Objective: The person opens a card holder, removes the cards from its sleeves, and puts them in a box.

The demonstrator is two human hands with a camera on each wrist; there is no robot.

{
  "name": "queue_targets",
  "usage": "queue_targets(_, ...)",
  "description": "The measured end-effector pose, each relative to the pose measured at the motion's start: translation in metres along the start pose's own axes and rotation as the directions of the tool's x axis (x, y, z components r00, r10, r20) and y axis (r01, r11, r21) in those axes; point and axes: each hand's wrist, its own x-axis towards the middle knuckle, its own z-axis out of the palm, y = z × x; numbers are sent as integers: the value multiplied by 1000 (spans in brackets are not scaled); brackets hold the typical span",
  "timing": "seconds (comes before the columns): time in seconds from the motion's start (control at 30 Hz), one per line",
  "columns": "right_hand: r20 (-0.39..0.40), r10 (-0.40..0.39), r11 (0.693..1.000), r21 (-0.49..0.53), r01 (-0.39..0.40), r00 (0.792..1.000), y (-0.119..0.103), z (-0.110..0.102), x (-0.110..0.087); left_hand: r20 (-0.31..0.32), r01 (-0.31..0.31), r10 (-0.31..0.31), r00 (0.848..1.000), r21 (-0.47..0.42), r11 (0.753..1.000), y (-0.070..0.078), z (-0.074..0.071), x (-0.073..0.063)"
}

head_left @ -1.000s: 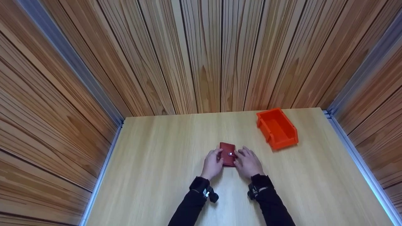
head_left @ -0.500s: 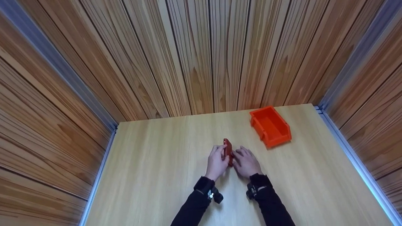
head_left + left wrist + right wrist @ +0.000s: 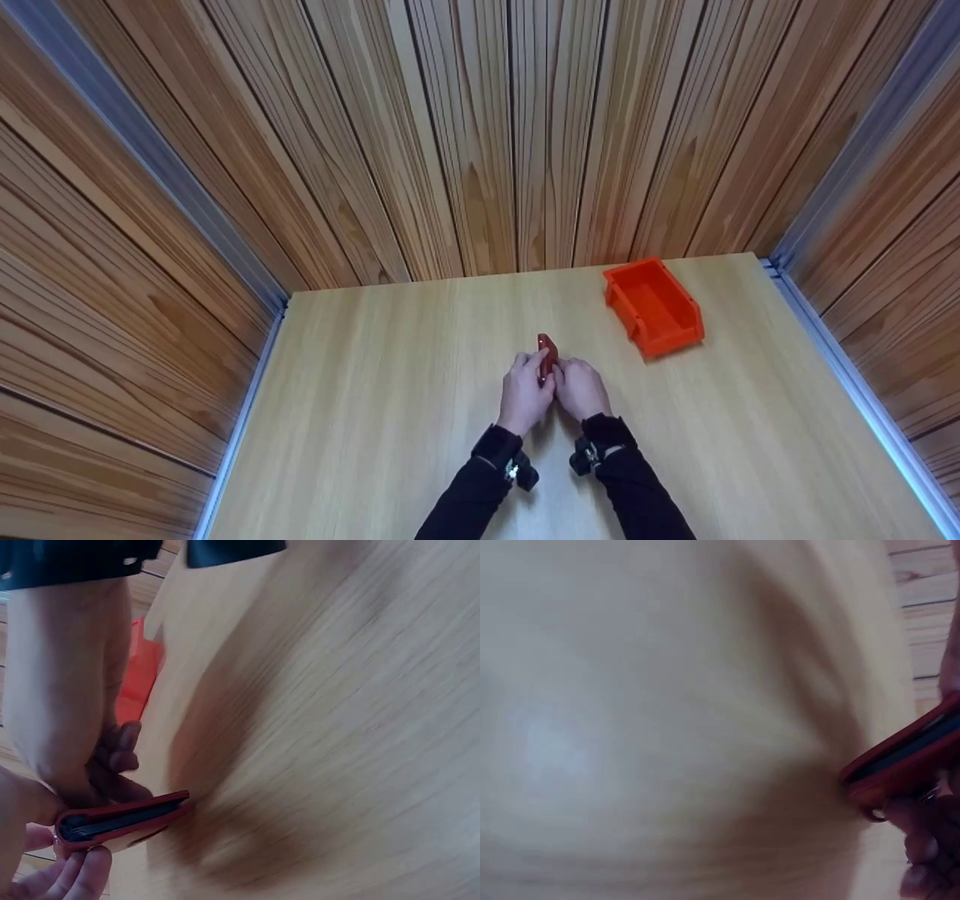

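A small red card wallet (image 3: 549,352) stands on edge between the hands, above the middle of the table. My left hand (image 3: 523,394) grips it from the left, fingers on one face and thumb near the lower end. My right hand (image 3: 581,388) pinches at the wallet's right side with curled fingers. Seen end-on in the left wrist view, the wallet (image 3: 124,821) shows dark sleeves stacked between its covers. In the right wrist view, fingers (image 3: 919,836) sit close by the strap side of the wallet (image 3: 892,769); part of it is cut off by the frame.
An orange open-front plastic bin (image 3: 654,307) stands at the back right of the light wooden table (image 3: 375,390). Wood-plank walls (image 3: 480,150) with metal corner rails enclose the table at the back and both sides.
The wallet, flat with its snap facing up a second ago, has been tipped up on edge by the left hand. The right hand has moved in closer and curled its fingers at the wallet.
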Motion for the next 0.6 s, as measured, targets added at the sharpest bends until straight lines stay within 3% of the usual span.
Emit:
queue_targets(0.1, -40, 68, 996, 66, -65, 997, 0, 3, 3, -3, 18, -18, 1000, 0, 1000, 0, 0, -1)
queue_targets(0.23, -60, 107, 993, 45, -105, 992, 3, 9, 3, 30, 45, -44, 999, -14, 999, 0, 1, -2)
queue_targets(0.6, -63, 40, 997, -65, -44, 997, -1, 8, 9, 28, 44, -43, 999, -30, 999, -3, 1, 0)
